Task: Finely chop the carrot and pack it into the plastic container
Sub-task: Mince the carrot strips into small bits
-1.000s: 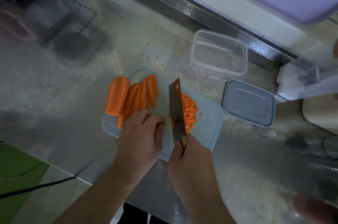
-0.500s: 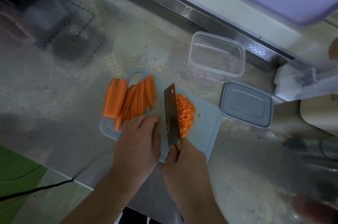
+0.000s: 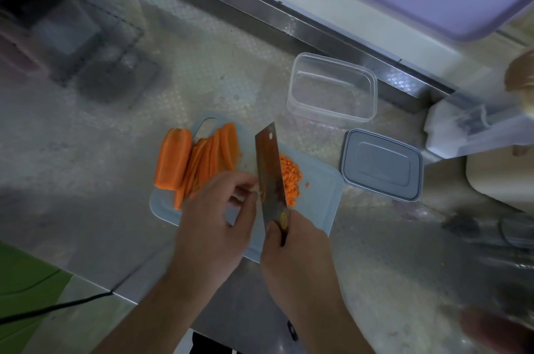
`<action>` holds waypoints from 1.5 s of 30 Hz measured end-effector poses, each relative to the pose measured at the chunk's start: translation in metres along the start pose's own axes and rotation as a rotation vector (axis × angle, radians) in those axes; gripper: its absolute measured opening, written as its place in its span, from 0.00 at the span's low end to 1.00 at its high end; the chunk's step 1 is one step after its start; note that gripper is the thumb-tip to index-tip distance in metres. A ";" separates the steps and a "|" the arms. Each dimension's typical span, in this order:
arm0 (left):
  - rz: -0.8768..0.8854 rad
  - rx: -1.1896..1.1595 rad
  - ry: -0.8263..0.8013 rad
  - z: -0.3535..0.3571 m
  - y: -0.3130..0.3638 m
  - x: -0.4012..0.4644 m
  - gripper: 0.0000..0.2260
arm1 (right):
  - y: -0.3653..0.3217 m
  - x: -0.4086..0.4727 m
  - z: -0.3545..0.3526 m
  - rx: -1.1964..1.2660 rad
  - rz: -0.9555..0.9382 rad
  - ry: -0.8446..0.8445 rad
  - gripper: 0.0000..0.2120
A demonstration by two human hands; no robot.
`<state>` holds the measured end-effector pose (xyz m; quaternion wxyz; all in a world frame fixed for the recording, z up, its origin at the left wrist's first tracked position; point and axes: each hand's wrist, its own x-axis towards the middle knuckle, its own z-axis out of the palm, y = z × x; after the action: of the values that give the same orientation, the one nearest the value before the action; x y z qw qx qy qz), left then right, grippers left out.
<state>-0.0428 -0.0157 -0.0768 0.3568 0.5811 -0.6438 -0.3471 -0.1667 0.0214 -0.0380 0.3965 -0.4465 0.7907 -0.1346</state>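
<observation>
right hand [image 3: 291, 241]: grips steel cleaver [image 3: 271, 171] handle, blade on pale blue plastic cutting board [image 3: 320, 197]
left hand [image 3: 213, 220]: fingers curled, fingertips at blade's left face
orange carrot strips [image 3: 196, 163]: board's left
diced carrot [image 3: 290, 180]: right of blade
clear plastic container [image 3: 332, 87]: worktop, beyond board

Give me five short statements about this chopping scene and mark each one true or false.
1. The right hand grips the cleaver. True.
2. The plastic container already holds chopped carrot. False: it is empty; the chopped carrot lies on the cutting board.
3. The grey lid sits on the container. False: it lies on the counter beside it.
4. Uncut carrot strips lie left of the blade. True.
5. The left hand is off the board. False: its fingers reach beside the blade.
</observation>
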 end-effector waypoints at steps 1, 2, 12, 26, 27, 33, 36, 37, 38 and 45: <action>0.056 0.011 -0.037 0.001 0.001 -0.001 0.10 | 0.001 0.000 0.000 0.005 -0.004 0.002 0.12; 0.102 0.033 -0.078 0.004 0.001 -0.002 0.12 | 0.001 0.000 -0.002 0.018 -0.007 0.007 0.13; 0.294 0.222 -0.138 0.016 -0.003 -0.004 0.15 | 0.005 0.009 -0.022 0.122 0.017 0.081 0.15; -0.141 0.111 0.119 -0.027 0.020 0.019 0.07 | 0.005 0.002 -0.040 -0.396 -0.236 0.165 0.09; -0.163 0.110 0.178 -0.036 0.026 0.024 0.08 | 0.005 0.001 -0.044 -0.429 -0.252 0.162 0.09; 0.141 0.187 -0.064 -0.057 0.062 0.051 0.05 | 0.006 0.000 -0.048 -0.543 -0.353 0.168 0.14; 0.199 0.423 -0.405 -0.043 0.059 0.064 0.10 | 0.010 0.001 -0.047 -0.540 -0.390 0.158 0.13; 0.197 0.487 -0.485 -0.038 0.056 0.068 0.10 | 0.011 0.002 -0.046 -0.548 -0.401 0.161 0.14; 0.181 0.512 -0.557 -0.034 0.051 0.072 0.08 | 0.013 0.004 -0.045 -0.562 -0.414 0.173 0.13; 0.157 0.428 -0.655 -0.018 0.042 0.093 0.03 | 0.021 0.008 -0.043 -0.588 -0.437 0.219 0.15</action>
<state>-0.0543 -0.1052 -0.0266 0.0288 0.4498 -0.8238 -0.3439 -0.2140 0.0208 -0.0261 0.1266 -0.6822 0.7195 -0.0301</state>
